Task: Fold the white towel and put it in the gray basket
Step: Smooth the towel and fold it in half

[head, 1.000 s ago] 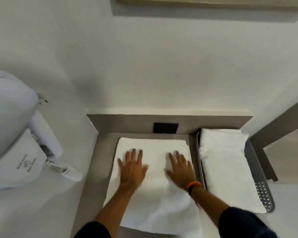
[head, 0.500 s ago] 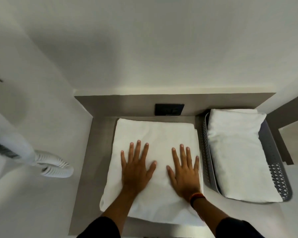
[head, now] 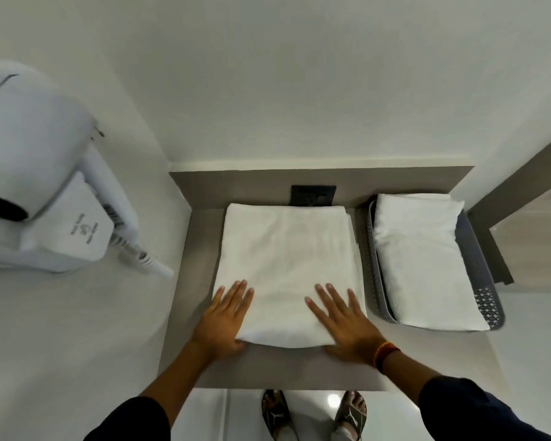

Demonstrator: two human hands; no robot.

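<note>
left hand (head: 222, 319) thumb hidden under white towel (head: 287, 265)

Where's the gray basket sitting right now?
In the head view the gray basket sits at the right end of the counter, right beside the white towel being folded, and already holds another folded towel.

towel (head: 287, 265): white | basket (head: 487, 300): gray, lattice | wristband (head: 385, 354): orange

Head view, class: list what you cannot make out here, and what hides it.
- Basket floor: covered by the folded towel inside.
- Towel layers on the counter: top layer hides them.
- Dryer label: too small and blurred.
- Socket lower part: behind the towel's far edge.
</note>
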